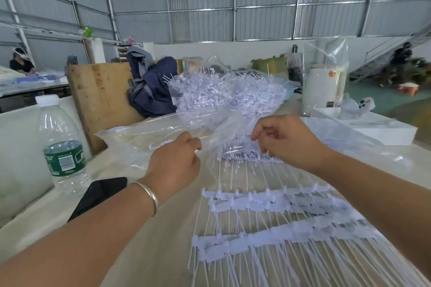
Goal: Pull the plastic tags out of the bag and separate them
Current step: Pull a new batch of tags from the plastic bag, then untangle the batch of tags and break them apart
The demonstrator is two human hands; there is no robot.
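Reaching forward over the pale wooden table (144, 251), both bare hands work at the mouth of a clear plastic bag (144, 137) lying flat at the centre of the view. The left hand (177, 163), with a thin metal bangle (149, 196) on its wrist, has its fingers curled and pinches the crinkled film at the bag's opening. The right hand (286, 140), at about 2 o'clock from the left, has its fingers bent downward onto the bunch of plastic tags (245, 151) that lies half inside the bag; whether it actually grips them I cannot tell, since the fingertips are hidden among the film and tags.

The tags are white to pale lilac, each a small flat rectangular plate with a long thin tail. Already laid out at 5 o'clock from the hands are rows of separated tags (268, 223), plates lined up in overlapping bands, tails running toward the viewer like comb teeth.

At 12 o'clock, farther back, a second bag holds a big bristling heap of tags (224, 91). At 9 o'clock stands a water bottle (61, 144) with a green label and white cap, and just beside it a black phone (98, 196) lies flat.
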